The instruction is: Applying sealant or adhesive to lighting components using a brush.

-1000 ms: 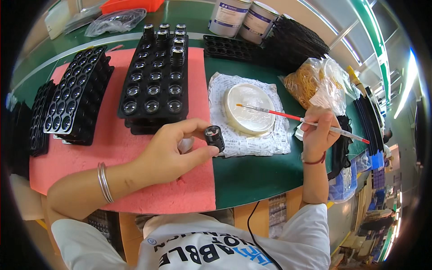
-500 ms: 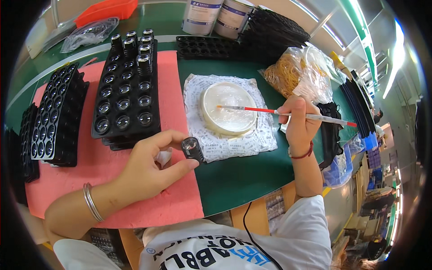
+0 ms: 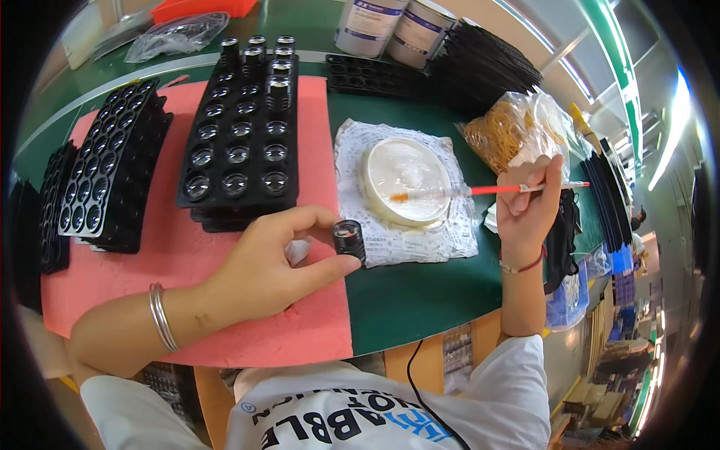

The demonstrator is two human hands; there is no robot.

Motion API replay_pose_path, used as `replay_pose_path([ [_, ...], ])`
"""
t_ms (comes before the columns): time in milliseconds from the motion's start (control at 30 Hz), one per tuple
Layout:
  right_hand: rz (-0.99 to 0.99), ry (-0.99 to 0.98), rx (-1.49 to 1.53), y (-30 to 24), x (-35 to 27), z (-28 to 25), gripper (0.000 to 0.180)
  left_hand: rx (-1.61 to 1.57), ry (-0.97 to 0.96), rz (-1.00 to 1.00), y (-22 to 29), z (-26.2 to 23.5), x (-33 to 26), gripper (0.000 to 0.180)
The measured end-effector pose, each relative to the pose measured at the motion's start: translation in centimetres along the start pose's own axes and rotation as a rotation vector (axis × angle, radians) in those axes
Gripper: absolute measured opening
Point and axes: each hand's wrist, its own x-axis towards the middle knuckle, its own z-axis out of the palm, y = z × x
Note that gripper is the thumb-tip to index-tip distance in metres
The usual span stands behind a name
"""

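Between the thumb and fingertips of my left hand (image 3: 274, 259) is a short black lens barrel (image 3: 348, 240), its glass end facing up. Something small and white (image 3: 298, 250) shows inside that hand's curled fingers. My right hand (image 3: 527, 214) pinches a thin paintbrush (image 3: 491, 190) with a red and clear handle. The brush lies nearly level, and its tan bristles are over or in a round white dish (image 3: 370, 187) of pale, shiny substance; contact cannot be made out. Under the dish is a wrinkled printed white sheet (image 3: 352, 154).
Left of the dish, a stacked black tray (image 3: 238, 174) holds lens pieces, several barrels standing at its far end. It stands on a pink mat (image 3: 315, 150). More black trays (image 3: 109, 161) are farther left. White tins (image 3: 367, 26) and a bag of rubber bands (image 3: 506, 135) lie beyond.
The view has shifted, so the table appears farther right. The brush tip has slid nearer to me within the dish. The lens barrel has turned, showing more of its side.
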Motion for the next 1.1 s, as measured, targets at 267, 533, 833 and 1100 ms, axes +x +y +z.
replay_pose_path([
  [267, 0.045, -0.161, -0.009, 0.4, -1.0, 0.6, 0.043, 0.074, -0.016, -0.003, 0.6, -0.2, 0.0, 0.026],
  [533, -0.053, -0.315, -0.129, 0.5, -1.3, 0.4, 0.042, 0.093, -0.016, -0.005, 0.3, -0.1, 0.1, 0.024],
  [833, -0.054, -0.207, -0.167, 0.5, -1.3, 0.5, 0.040, 0.075, -0.011, 0.080, -0.1, -0.1, 0.2, 0.022],
  [1100, -0.175, -0.095, -0.341, 1.1, -1.0, 0.4, 0.038, 0.059, -0.058, 0.020, 0.4, -0.1, -0.1, 0.025],
])
